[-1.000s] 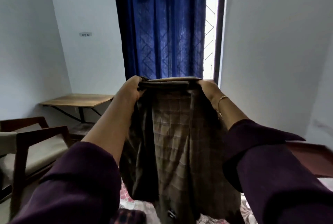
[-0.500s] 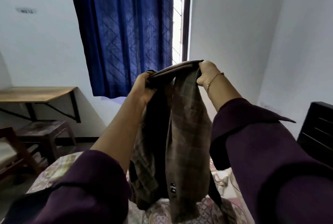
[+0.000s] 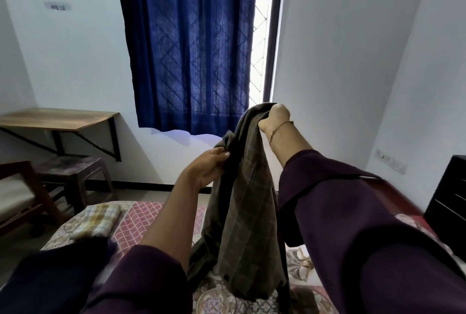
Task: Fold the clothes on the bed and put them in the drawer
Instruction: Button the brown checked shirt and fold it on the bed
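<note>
Held up over the bed (image 3: pixel 141 217) so gravity straightens it: brown checked garment (image 3: pixel 245 212), hem just brushing the bedcover. Right hand (image 3: pixel 276 115) high, fingers curled tight round the top edge; left hand (image 3: pixel 210 166) lower, fingers pinching a side fold (probably lining up a crease). Folded checked cloth (image 3: pixel 97 219) lying near the bed's far left corner. Dark drawer unit (image 3: pixel 448 202) at right, well apart.

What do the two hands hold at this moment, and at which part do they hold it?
Both hold the brown checked shirt. The right hand grips its top end, raised high; the left hand pinches a side edge lower down. The rest hangs toward the bed.
</note>
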A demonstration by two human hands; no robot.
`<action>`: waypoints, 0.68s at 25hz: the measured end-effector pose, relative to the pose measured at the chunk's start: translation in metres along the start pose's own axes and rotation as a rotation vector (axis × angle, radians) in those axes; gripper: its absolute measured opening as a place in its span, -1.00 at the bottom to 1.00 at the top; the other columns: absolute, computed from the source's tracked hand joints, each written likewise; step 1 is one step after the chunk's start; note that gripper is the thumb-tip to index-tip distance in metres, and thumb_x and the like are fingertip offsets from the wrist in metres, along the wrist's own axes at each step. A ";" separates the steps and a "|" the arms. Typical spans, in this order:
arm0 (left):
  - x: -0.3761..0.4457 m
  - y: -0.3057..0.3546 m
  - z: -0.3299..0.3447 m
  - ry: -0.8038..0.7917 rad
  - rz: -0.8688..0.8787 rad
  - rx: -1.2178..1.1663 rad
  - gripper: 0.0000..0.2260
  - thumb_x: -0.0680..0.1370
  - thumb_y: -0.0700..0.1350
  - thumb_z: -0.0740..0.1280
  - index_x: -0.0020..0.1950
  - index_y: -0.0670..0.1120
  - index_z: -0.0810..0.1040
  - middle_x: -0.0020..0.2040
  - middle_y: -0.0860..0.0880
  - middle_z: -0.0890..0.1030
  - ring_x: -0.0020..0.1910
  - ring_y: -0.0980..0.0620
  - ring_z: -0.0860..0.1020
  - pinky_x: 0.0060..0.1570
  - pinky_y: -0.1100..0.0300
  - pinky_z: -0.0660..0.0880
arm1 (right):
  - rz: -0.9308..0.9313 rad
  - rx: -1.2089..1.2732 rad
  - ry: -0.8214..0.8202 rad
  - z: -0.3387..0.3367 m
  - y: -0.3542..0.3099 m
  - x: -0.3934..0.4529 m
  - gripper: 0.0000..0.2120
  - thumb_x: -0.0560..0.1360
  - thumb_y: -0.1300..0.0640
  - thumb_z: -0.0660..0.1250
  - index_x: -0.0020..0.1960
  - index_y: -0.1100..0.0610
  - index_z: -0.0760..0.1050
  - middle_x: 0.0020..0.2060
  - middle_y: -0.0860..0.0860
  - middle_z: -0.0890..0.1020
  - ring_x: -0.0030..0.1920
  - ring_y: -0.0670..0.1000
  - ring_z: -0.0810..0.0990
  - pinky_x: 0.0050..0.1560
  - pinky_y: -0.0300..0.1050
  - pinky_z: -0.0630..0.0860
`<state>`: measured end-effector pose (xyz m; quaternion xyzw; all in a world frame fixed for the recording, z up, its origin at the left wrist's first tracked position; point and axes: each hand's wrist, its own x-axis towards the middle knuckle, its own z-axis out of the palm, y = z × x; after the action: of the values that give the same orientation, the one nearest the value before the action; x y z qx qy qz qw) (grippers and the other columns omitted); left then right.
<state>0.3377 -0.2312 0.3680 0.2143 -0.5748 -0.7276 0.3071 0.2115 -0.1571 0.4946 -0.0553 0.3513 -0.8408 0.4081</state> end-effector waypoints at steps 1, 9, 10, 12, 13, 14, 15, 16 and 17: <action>-0.003 -0.006 -0.001 0.002 0.000 0.064 -0.71 0.59 -0.29 0.18 0.30 -0.15 0.42 0.17 -0.10 0.52 0.14 -0.08 0.50 0.12 0.10 0.50 | -0.012 0.023 -0.012 0.002 -0.003 0.001 -0.70 0.59 0.28 -0.05 -0.27 0.21 0.31 -0.27 0.09 0.40 -0.25 0.04 0.41 0.06 -0.11 0.41; 0.000 -0.074 0.036 0.186 -0.134 0.752 -0.46 0.45 0.00 0.44 0.35 -0.18 0.43 0.24 -0.15 0.52 0.21 -0.12 0.49 0.20 0.11 0.42 | -0.061 0.169 -0.169 0.019 -0.025 0.002 -0.68 0.61 0.27 -0.08 -0.25 0.21 0.32 -0.27 0.12 0.40 -0.27 0.06 0.37 0.16 0.01 0.40; 0.002 -0.069 0.037 0.341 -0.109 0.572 -0.59 0.53 -0.08 0.35 0.32 -0.25 0.44 0.18 -0.18 0.54 0.15 -0.11 0.52 0.06 0.13 0.46 | -0.085 0.162 -0.178 0.016 -0.030 0.005 -0.68 0.61 0.26 -0.06 -0.25 0.21 0.33 -0.28 0.12 0.41 -0.28 0.06 0.38 0.11 0.00 0.41; 0.011 -0.045 0.028 0.504 -0.058 0.041 -0.76 0.59 -0.16 0.22 0.16 -0.29 0.51 -0.06 -0.15 0.61 -0.10 -0.05 0.59 -0.26 0.19 0.50 | -0.134 0.150 -0.182 0.005 -0.047 0.020 -0.70 0.62 0.24 -0.01 -0.24 0.20 0.34 -0.28 0.12 0.43 -0.27 0.07 0.40 0.09 0.01 0.42; 0.014 -0.024 0.023 0.496 -0.006 -0.206 -0.80 0.59 -0.17 0.19 0.09 -0.24 0.54 -0.19 -0.14 0.62 -0.25 -0.03 0.61 -0.37 0.23 0.50 | -0.142 0.141 -0.179 -0.001 -0.056 0.029 -0.73 0.61 0.24 0.01 -0.23 0.20 0.34 -0.27 0.12 0.43 -0.27 0.07 0.41 0.09 0.00 0.43; 0.017 -0.003 0.020 0.465 0.065 -0.358 -0.82 0.59 -0.18 0.18 -0.01 -0.22 0.55 -0.25 -0.15 0.62 -0.37 -0.03 0.61 -0.44 0.24 0.52 | -0.139 0.120 -0.165 -0.007 -0.061 0.039 -0.75 0.60 0.25 0.03 -0.22 0.20 0.35 -0.26 0.12 0.44 -0.26 0.07 0.41 0.05 -0.01 0.43; 0.022 0.017 0.022 0.427 0.137 -0.468 -0.81 0.60 -0.18 0.16 -0.04 -0.21 0.54 -0.25 -0.16 0.62 -0.41 -0.02 0.62 -0.45 0.21 0.55 | -0.129 0.103 -0.168 -0.013 -0.064 0.046 -0.78 0.59 0.26 0.06 -0.20 0.19 0.36 -0.25 0.12 0.44 -0.25 0.07 0.42 0.01 -0.03 0.43; 0.025 0.036 0.030 0.384 0.194 -0.512 -0.79 0.61 -0.18 0.12 -0.04 -0.21 0.52 -0.26 -0.16 0.63 -0.40 -0.02 0.63 -0.42 0.19 0.58 | -0.116 0.056 -0.200 -0.017 -0.062 0.052 -0.81 0.57 0.26 0.08 -0.19 0.19 0.37 -0.25 0.11 0.45 -0.24 0.07 0.43 -0.03 -0.03 0.43; 0.029 0.051 0.041 0.357 0.235 -0.523 -0.78 0.62 -0.18 0.10 -0.05 -0.21 0.51 -0.30 -0.14 0.65 -0.39 -0.01 0.63 -0.39 0.19 0.59 | -0.110 -0.041 -0.267 -0.020 -0.058 0.054 -0.84 0.55 0.24 0.13 -0.19 0.18 0.39 -0.26 0.11 0.47 -0.24 0.07 0.45 -0.08 -0.04 0.46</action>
<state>0.3000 -0.2305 0.4289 0.1846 -0.3265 -0.7609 0.5294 0.1306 -0.1611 0.5062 -0.1940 0.3074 -0.8397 0.4033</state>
